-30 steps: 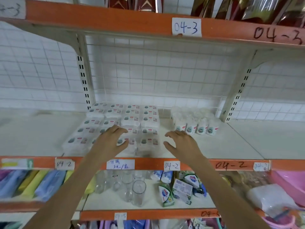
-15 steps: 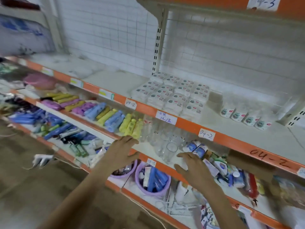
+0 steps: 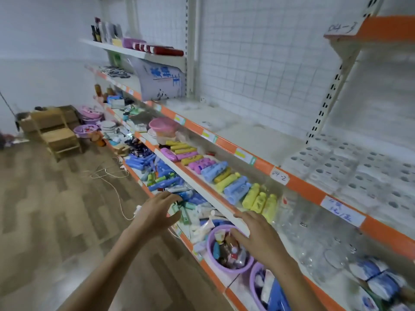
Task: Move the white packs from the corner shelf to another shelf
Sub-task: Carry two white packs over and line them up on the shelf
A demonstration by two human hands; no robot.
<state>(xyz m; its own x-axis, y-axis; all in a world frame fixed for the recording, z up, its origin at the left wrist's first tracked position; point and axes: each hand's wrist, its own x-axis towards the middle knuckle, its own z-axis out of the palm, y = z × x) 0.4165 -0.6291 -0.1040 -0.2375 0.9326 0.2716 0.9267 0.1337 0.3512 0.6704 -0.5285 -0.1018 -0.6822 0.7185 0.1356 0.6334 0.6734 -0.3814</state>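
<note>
Orange shelf edges run diagonally from the upper left of the frame down to the lower right. I see both hands stretched forward at lower centre, palms down, fingers spread and loosely bent, holding nothing. My left hand [image 3: 157, 213] hovers over the floor [image 3: 56, 198] just beside the lowest shelf; my right hand [image 3: 258, 237] hangs above a purple tub [image 3: 226, 265] of small items. The white packs [image 3: 359, 171] lie in rows on the shelf [image 3: 235, 133] at right centre, well apart from both hands, blurred so their print is unreadable. A tag [image 3: 279, 175] on that shelf's edge reads "04-2"; another [image 3: 341, 28] at the upper right reads "04-3". A further handwritten label [image 3: 342, 212] is too smeared for me to read. The packs' right end is cut off by the frame.
</note>
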